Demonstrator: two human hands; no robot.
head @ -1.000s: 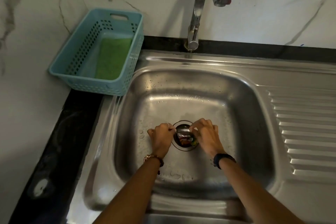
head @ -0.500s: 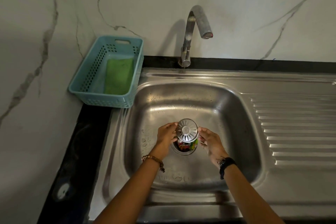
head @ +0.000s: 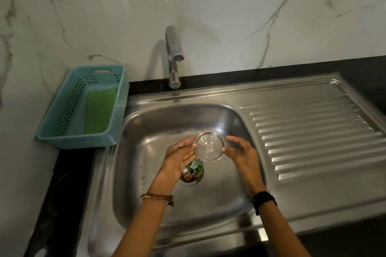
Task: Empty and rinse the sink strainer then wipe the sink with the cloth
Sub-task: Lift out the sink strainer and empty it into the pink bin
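Two hands hold the round metal strainer [head: 210, 146] between them, lifted above the drain [head: 191, 173] in the middle of the steel sink [head: 146, 194]. The left hand [head: 180, 156] has its fingers nearly straight and close together, their tips pressed against the strainer's left rim. The right hand [head: 242, 153] has its fingers loosely spread, with the thumb tip touching the right rim. The strainer is a shallow slotted disc with radial cuts and a small knob at its centre, slightly blurred.

Just near and left of it, the open drain shows a heap of coloured scraps, partly covered by the left hand. A curved chrome tap [head: 173, 56] stands at the far edge. To the right lies the ribbed draining board [head: 313, 137]. At the far left, a perforated teal plastic basket [head: 62, 131] holds a flat green cloth [head: 100, 110] against the marbled wall.
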